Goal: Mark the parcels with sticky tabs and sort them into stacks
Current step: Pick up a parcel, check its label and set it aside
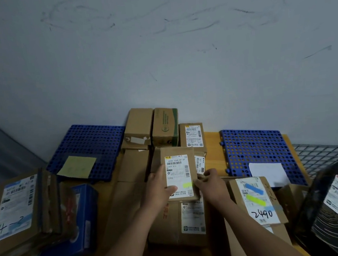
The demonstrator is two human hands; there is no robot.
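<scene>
- Small brown cardboard parcel (175, 153) with a white shipping label (178, 174), held upright in both hands above a pile of larger cartons at the middle of the wooden tabletop (213, 156).
- Yellow-green sticky tab (187, 185) sits on the lower right of that label.
- Left hand (159, 190) grasps the parcel's lower left side, its fingers (170, 188) curled onto the label, thumb flat just beside the tab.
- Right hand (211, 183) grasps the parcel's right edge, fingers (199, 183) curled at the tab's end.
- Large brown carton (172, 227) with its own white label lies directly beneath the held parcel.
- Flat brown parcel (272, 196) to the right carries a blue tab (254, 188), a yellow tab (256, 200) and a handwritten "2490".
- Three brown boxes (138, 126) stand near the pale scuffed wall (157, 47), one of them printed green.
- Blue perforated plastic mat (87, 139) at left bears a yellow square note (76, 166); a second blue mat (253, 147) at right bears a white sheet (267, 173).
- Stack of labelled cartons (13, 204) marked "4-2" rests at far left beside a blue box (83, 213).
- Black patterned parcel (335, 215) lies at far right.
</scene>
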